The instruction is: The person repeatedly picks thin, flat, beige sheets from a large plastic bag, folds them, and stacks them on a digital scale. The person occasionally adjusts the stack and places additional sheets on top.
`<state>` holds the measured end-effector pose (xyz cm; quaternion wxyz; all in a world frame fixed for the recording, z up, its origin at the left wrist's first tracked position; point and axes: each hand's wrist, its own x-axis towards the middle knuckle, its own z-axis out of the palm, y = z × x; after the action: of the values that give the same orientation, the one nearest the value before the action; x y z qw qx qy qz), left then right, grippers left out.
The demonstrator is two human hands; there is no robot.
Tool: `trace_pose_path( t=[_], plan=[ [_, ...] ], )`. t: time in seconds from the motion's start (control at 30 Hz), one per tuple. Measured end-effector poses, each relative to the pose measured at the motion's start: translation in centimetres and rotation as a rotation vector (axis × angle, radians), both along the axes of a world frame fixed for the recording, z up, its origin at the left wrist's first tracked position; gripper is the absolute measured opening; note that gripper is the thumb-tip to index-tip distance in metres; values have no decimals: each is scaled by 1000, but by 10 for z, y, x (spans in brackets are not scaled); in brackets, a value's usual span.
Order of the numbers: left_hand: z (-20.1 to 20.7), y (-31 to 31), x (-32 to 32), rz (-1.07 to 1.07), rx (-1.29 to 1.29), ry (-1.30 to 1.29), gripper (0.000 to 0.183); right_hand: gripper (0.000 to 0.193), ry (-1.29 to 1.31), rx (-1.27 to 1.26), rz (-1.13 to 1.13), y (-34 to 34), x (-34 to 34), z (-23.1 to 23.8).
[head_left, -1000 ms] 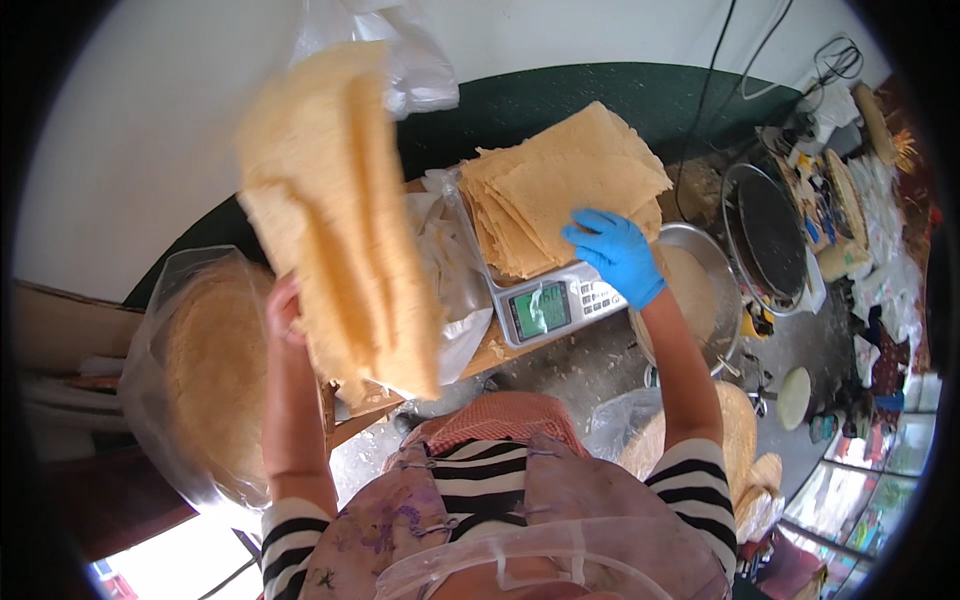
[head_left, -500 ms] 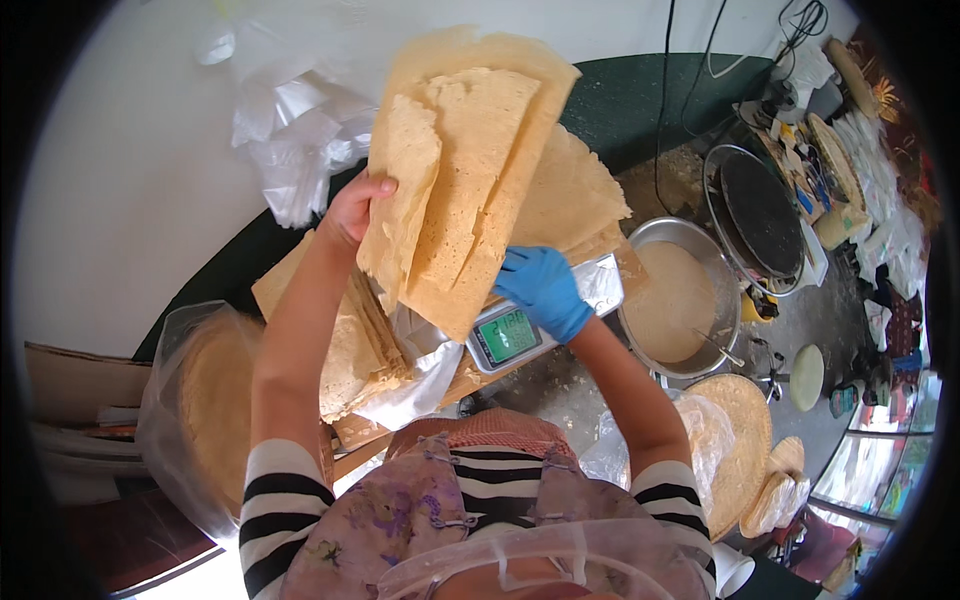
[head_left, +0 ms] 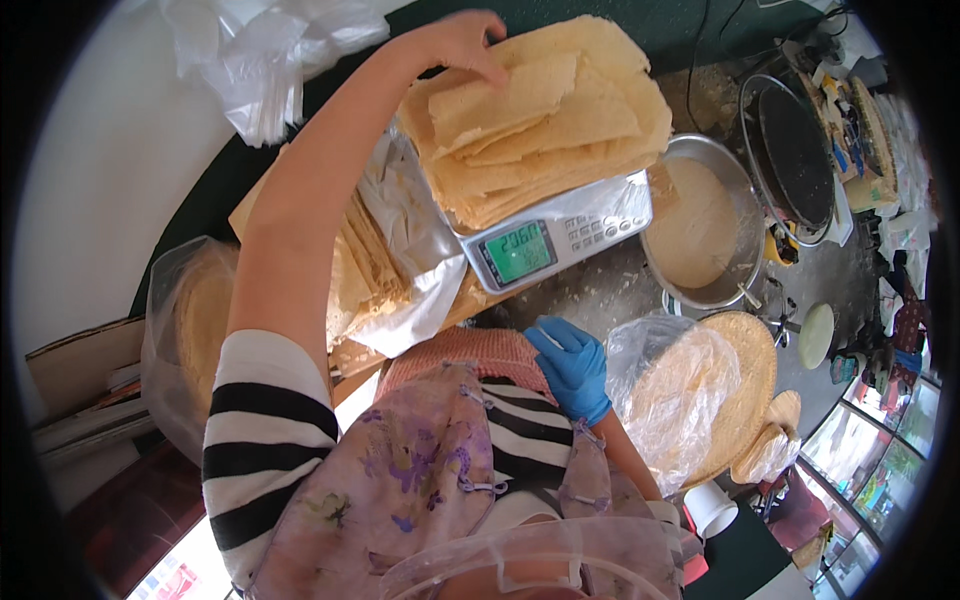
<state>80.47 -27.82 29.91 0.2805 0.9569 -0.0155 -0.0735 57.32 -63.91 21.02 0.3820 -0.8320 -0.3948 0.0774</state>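
Observation:
A stack of thin tan flatbread sheets (head_left: 540, 120), with folded and broken pieces on top, lies on a silver digital scale (head_left: 590, 225) with a lit green display. At the stack's far left edge is my bare left hand (head_left: 462, 42), thumb over the top sheets and fingers apart, not gripped round anything I can see. My right hand (head_left: 572, 368), in a blue glove, is drawn back by my apron, near its pinkish waist cloth (head_left: 455, 358). Its fingers are loosely extended and hold nothing visible.
More folded sheets (head_left: 365, 265) lie left of the scale beside crumpled plastic (head_left: 425, 290). Right of it stands a metal basin of batter (head_left: 690, 225) with a utensil handle. Further right are a round dark griddle (head_left: 790, 150) and a woven tray (head_left: 745, 390) partly under plastic.
The lifted sheets now lie on the stack on the scale. My left hand has moved farther away and right, loosening its hold; my right hand has drawn back from the scale toward my body.

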Motion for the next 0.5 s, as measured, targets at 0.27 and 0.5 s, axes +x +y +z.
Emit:
trace_pose_path(
  t=[0.27,0.5],
  plan=[
    [75,-18,-104,154,16,-789,61,30,292,-212,30,-34,-31,-46],
    [95,-6,-172,184,-67,-1059,60,29,256,-303,154,-30,-38,-61]
  ],
)
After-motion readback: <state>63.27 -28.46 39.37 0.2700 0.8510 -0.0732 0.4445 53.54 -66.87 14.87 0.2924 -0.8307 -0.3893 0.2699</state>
